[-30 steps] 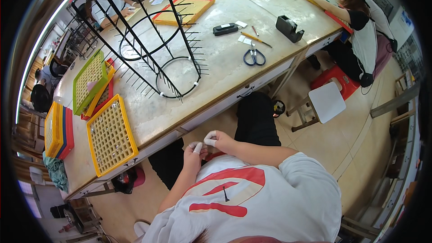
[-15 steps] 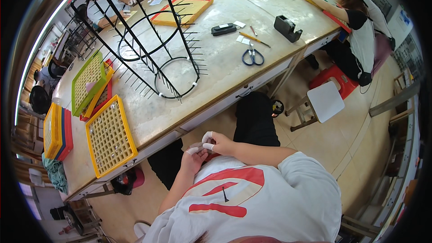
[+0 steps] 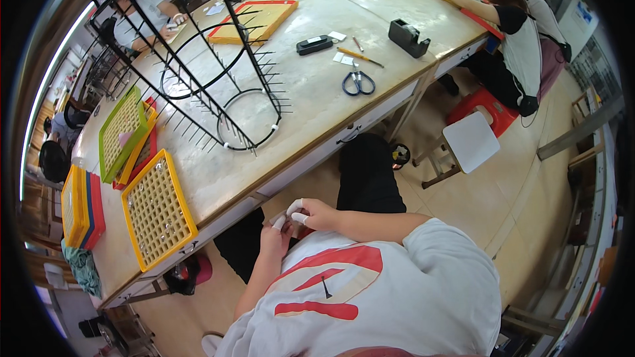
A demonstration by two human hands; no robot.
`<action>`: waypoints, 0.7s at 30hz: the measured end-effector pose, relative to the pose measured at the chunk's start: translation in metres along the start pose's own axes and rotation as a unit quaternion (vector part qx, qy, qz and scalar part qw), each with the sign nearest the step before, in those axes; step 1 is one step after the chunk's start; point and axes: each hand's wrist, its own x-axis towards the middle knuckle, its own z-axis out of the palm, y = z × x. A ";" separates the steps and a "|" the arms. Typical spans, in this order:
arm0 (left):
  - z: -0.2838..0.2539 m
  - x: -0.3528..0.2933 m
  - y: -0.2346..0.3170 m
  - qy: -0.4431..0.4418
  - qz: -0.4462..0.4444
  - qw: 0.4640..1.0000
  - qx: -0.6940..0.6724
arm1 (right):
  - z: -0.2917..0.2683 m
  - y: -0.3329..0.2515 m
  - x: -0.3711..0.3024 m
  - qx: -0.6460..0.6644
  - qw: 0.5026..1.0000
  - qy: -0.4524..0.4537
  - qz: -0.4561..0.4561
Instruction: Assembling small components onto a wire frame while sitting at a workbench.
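Just above the lap, close to the front of the white shirt [image 3: 423, 277], the left hand [image 3: 274, 235] and the right hand [image 3: 316, 213] meet. Both hands have white covers on some fingertips. The fingers are bent in, and the fingertips of the two hands are nearly touching. What they are holding is too small and hidden to see, so I can't tell what it is. The hands are away from the desk [image 3: 317, 102], over the space in front of it. On the desk's near left corner lies a yellow tray [image 3: 169, 251] with rows of little square holes, and a few small shiny bits sit in it. Behind it, a green tray [image 3: 129, 151] leans on a yellow one and a red one. To the left stands a pile of yellow, blue and red trays [image 3: 84, 208], beside a teal cloth [image 3: 81, 268]. A tall black wire rack [image 3: 245, 43] with spikes stands near the middle. To its right are blue-handled scissors [image 3: 357, 79], a yellow pencil [image 3: 360, 57] and a black tape holder [image 3: 408, 39]. Farther right, another person [image 3: 522, 59] sits at the desk.
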 end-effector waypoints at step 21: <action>-0.004 0.004 -0.009 -0.094 0.029 0.989 0.114 | -0.005 0.017 0.003 0.003 1.000 -0.018 0.011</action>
